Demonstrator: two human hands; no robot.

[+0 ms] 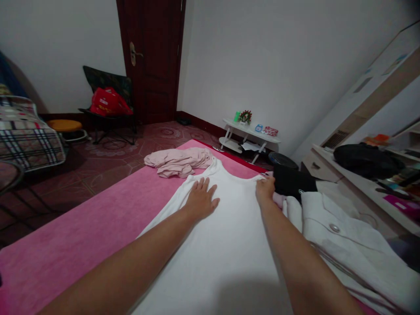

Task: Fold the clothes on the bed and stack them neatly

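Note:
A white sleeveless top (223, 245) lies spread out on the pink table cover (98, 218), its neckline at the far end. My left hand (201, 202) rests flat on the upper left part of the top, fingers stretched out. At the right shoulder of the top, my right hand (265, 189) is closed on the fabric near the strap. Beyond my left hand sits a crumpled pale pink garment (183, 161). Folded white clothing (357, 240) with a round metal button lies to the right of my right arm, with a black folded garment (292, 180) behind it.
A low white stand (252, 130) with small items is against the wall. On the right is a dresser (361, 188) bearing a black bag (365, 161). A chair (108, 78) holding a red bag (110, 101) stands beside the door (152, 57). An orange stool (64, 125) is at left.

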